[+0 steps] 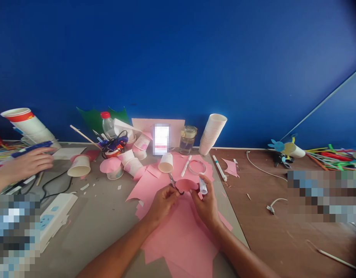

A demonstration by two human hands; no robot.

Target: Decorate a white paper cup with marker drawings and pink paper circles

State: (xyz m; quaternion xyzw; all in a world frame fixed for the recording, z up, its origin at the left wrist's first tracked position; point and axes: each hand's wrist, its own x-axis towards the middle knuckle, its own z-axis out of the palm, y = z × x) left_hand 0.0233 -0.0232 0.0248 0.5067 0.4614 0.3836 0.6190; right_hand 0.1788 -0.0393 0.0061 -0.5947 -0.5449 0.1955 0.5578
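A small pink paper disc (pixel 187 185) lies between my two hands, above the pink paper sheets (pixel 183 231). My right hand (pixel 207 200) holds a white marker (pixel 203 186) between its fingers, and its thumb touches the disc's right edge. My left hand (pixel 164 201) is closed, with its fingertips pinched together near dark-handled scissors (pixel 172 180) at the disc's left side; what it grips is too small to make out. Just beyond, a paper cup (pixel 166 163) lies on its side. A clear ring (pixel 197 167) and another white marker (pixel 186 166) rest on the pink paper.
Pink-covered cups (pixel 131 164), a lit phone (pixel 161 139), a glass jar (pixel 188 139) and a cup stack (pixel 213 133) stand along the blue wall. At left are a power strip (pixel 58 220) and another person's hand (pixel 36 162) holding a blue tool. Cables lie on the right.
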